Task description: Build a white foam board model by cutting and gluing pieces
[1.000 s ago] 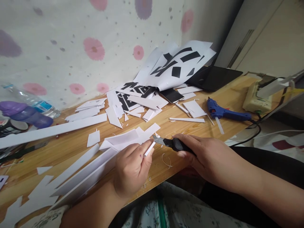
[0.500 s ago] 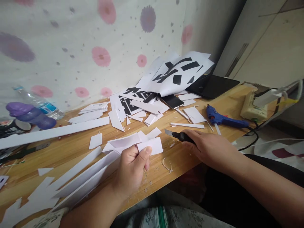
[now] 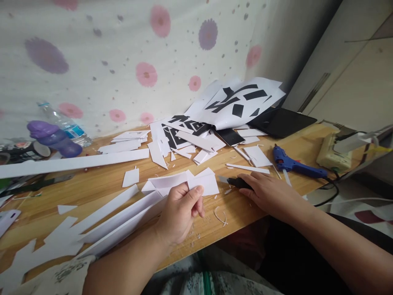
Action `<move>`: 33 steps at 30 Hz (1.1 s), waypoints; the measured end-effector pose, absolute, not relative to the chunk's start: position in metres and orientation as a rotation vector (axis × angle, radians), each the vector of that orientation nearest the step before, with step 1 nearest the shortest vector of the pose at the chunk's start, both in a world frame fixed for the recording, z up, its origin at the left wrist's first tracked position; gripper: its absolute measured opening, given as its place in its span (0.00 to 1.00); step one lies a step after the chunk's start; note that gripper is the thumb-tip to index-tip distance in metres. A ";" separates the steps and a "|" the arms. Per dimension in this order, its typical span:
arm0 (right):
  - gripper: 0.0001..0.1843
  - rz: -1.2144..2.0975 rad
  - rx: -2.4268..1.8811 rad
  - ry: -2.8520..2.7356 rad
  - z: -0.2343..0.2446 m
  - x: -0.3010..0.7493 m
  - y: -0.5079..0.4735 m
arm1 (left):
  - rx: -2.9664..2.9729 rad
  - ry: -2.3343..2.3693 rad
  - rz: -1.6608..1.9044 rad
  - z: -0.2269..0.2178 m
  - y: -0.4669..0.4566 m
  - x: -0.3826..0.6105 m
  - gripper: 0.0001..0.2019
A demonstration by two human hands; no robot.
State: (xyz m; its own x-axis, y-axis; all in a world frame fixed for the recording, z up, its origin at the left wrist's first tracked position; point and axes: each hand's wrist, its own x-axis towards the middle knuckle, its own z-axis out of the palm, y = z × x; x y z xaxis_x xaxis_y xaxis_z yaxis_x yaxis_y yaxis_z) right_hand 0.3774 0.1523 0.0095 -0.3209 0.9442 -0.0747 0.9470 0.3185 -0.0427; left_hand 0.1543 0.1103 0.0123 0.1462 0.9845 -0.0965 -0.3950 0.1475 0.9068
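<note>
My left hand [image 3: 184, 207] pinches a small white foam-board piece [image 3: 206, 184] between thumb and fingers, above the wooden table. To its right, my right hand [image 3: 266, 191] is closed round the black handle of a utility knife [image 3: 236, 182], low over the tabletop. The knife's blade points left toward the white piece, with a small gap between them. Just behind and left of my left hand stands a folded white foam-board structure [image 3: 167, 182], partly hidden by the hand. Long white strips [image 3: 123, 221] run from it toward the lower left.
A blue glue gun [image 3: 296, 164] lies at the right, near a power strip [image 3: 334, 151]. White offcuts, a dark phone [image 3: 229, 137] and patterned sheets [image 3: 242, 102] lie at the back. A purple bottle [image 3: 55, 139] and a clear bottle [image 3: 69, 127] are at the left.
The head view has turned a little to the left. My right hand has lowered with the knife toward the tabletop. The white piece stays in my left hand.
</note>
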 end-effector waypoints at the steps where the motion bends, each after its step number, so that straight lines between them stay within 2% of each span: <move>1: 0.20 -0.120 1.802 2.534 0.009 0.377 0.153 | 0.870 0.868 1.199 0.012 0.111 0.154 0.19; 7: 0.17 -0.038 1.742 2.648 0.006 0.380 0.155 | 0.950 0.918 1.198 0.008 0.113 0.153 0.20; 10: 0.19 -0.024 1.776 2.984 0.010 0.376 0.151 | 1.003 0.933 1.196 0.004 0.112 0.152 0.21; 12: 0.21 -0.256 1.766 3.302 0.016 0.365 0.144 | 1.030 0.929 1.185 0.002 0.111 0.154 0.21; 15: 0.22 -0.863 1.637 3.529 0.022 0.341 0.134 | 1.041 0.922 1.165 0.000 0.112 0.159 0.20; 17: 0.17 -1.119 1.665 3.512 0.024 0.328 0.130 | 1.065 0.938 1.143 0.003 0.112 0.160 0.20; 20: 0.08 -1.233 1.728 3.518 0.029 0.318 0.132 | 1.197 1.038 1.103 0.011 0.105 0.152 0.18; 22: 0.07 -1.182 1.679 3.571 0.036 0.314 0.135 | 1.359 1.188 1.187 0.014 0.092 0.138 0.14; 24: 0.07 -1.057 1.555 3.599 0.041 0.308 0.137 | 1.537 1.401 1.420 0.012 0.075 0.118 0.10; 27: 0.08 -0.803 1.343 3.551 0.042 0.293 0.138 | 1.774 1.683 1.723 0.004 0.050 0.089 0.08; 29: 0.09 -0.649 1.255 3.513 0.035 0.281 0.137 | 1.959 1.752 1.744 -0.001 0.040 0.077 0.09; 33: 0.09 -0.476 1.240 3.457 0.021 0.264 0.135 | 2.304 1.724 1.513 -0.011 0.034 0.073 0.10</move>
